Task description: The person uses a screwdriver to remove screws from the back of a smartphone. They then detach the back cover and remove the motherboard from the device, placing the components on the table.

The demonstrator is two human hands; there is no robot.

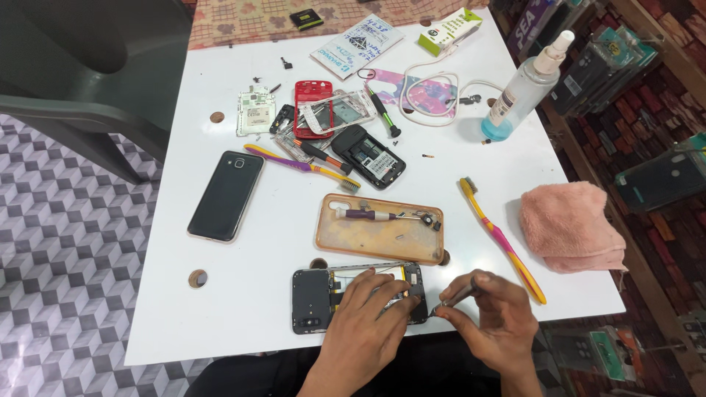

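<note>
Nearest the camera, an opened phone (pixel 323 298) with its back cover off lay at the near edge of the white desk (pixel 243 323), its long axis running left to right, the camera end pointing left and the inner side facing up. On it the left hand (pixel 368 312) lay flat, grasping nothing, while the right hand (pixel 489 312) was pinched on a thin metal tool (pixel 450 300) whose tip met the phone's right end; steady downward pressure and a low tool angle would likely serve best. Just beyond lay an orange phone case (pixel 379 234) holding a small screwdriver (pixel 364 215), a pink toothbrush (pixel 504 242) and a folded pink cloth (pixel 570 228).
</note>
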